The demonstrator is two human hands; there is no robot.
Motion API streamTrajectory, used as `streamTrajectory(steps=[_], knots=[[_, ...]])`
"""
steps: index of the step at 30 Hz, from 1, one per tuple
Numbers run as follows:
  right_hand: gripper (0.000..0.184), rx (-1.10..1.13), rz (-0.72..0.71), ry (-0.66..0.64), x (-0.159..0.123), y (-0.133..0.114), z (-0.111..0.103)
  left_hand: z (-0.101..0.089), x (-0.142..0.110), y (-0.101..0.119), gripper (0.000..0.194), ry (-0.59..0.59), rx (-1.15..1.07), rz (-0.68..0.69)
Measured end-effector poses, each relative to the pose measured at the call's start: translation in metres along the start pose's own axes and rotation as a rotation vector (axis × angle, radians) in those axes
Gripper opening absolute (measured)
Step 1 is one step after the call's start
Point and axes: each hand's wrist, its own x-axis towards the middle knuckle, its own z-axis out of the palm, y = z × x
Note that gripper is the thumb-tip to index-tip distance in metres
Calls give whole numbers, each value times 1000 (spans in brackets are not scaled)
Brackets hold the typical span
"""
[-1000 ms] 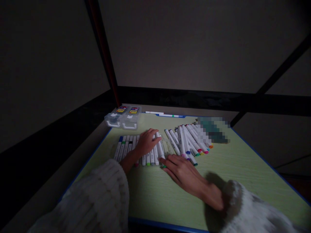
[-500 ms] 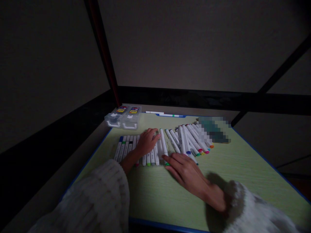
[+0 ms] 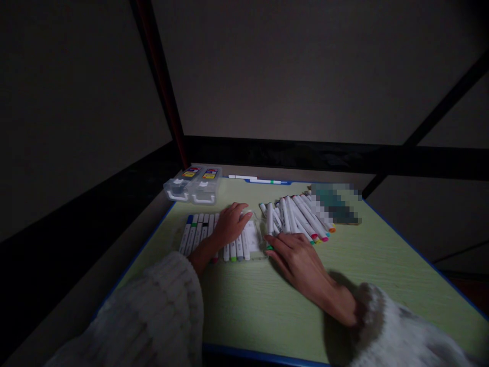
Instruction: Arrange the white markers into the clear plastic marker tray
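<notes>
My right hand (image 3: 296, 257) pinches a white marker (image 3: 270, 219) near its green end. The marker stands nearly lengthwise at the left edge of a loose pile of white markers (image 3: 301, 216), whose ends show several colours. My left hand (image 3: 229, 223) lies over a clear tray (image 3: 260, 256), fingers stretched and thumb apart, holding nothing that I can see. Inside the tray, several white markers (image 3: 196, 234) lie side by side. The hand covers part of this row, and the tray's right end shows a bare stretch.
Two clear plastic cases (image 3: 204, 196) with white handles stand at the table's back left corner. Two slim pens (image 3: 263, 181) lie along the back edge, by a blue strip. A blurred green flat object (image 3: 340, 206) lies right of the pile. The green table (image 3: 244, 311) has a blue edge.
My right hand has moved slightly right and away from me, carrying the green-ended marker from the tray's right end to the loose pile. My left hand has hardly moved.
</notes>
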Motion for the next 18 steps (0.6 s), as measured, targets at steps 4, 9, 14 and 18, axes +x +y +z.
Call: streamTrajectory(steps=[4, 9, 14, 18], knots=[[24, -48, 15, 11, 1, 3, -2, 1, 0, -1, 27, -3, 6, 0], [24, -92, 34, 13, 1, 7, -4, 1, 0, -2, 27, 1, 6, 9], [23, -139, 45, 0, 2, 10, -5, 1, -1, -3, 26, -4, 8, 10], [22, -167, 66, -8, 3, 14, -8, 0, 0, -3, 25, -6, 4, 16]])
